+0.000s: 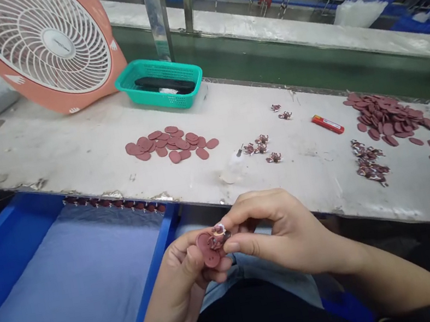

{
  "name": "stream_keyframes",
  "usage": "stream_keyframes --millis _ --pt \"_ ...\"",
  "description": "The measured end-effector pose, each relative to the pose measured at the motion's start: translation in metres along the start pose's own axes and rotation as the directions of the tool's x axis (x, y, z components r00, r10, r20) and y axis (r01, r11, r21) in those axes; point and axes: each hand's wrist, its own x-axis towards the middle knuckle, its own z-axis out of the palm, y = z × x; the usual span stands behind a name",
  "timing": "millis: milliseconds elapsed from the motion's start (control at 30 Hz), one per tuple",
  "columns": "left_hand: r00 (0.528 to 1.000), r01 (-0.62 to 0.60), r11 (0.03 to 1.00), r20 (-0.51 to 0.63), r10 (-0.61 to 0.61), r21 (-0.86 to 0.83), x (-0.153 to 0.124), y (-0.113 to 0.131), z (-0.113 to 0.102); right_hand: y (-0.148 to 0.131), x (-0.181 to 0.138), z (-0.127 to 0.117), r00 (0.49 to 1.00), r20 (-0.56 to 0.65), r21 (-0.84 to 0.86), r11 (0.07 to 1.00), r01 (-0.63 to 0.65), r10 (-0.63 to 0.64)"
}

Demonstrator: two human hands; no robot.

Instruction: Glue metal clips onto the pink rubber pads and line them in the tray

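Note:
Between the thumb and fingers of my left hand (185, 277) is a reddish-brown oval disc (210, 256) with small holes near its lower end. My right hand (281, 232) pinches a small brown-and-white figurine (217, 234) against the disc's upper right part. Both hands are above my lap, just off the near table edge. Beyond them on the table lie a loose spread of similar oval discs (172, 143) and a few small figurines (259, 146). The figurine's underside is hidden by my fingers.
A pink fan (57, 44) and a green basket (163, 103) with dark items stand at the back left. To the right are a red box cutter (327, 124), a disc pile (388, 116) and a figurine heap (369, 161). A blue bin (154, 288) sits below left.

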Motion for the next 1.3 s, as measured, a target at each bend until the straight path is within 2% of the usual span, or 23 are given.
stream_keyframes --millis 267,533,967,1300 --pt "0.999 0.003 1.0 0.044 -0.003 -0.014 -0.004 0.001 0.001 -0.008 -0.002 0.0 0.992 0.075 -0.14 0.984 0.109 -0.099" --pt "0.995 0.021 1.0 0.094 -0.022 0.014 0.003 -0.002 -0.004 -0.01 0.0 -0.001 0.984 0.098 -0.191 0.968 0.165 -0.148" --pt "0.991 0.093 0.996 0.099 -0.092 -0.004 0.009 -0.008 -0.012 -0.003 0.001 -0.001 0.994 0.097 -0.136 0.988 0.067 -0.054" --pt "0.988 0.103 0.995 0.114 -0.103 0.01 0.009 -0.004 -0.009 -0.002 -0.001 -0.002 0.991 0.115 -0.135 0.988 0.076 -0.061"
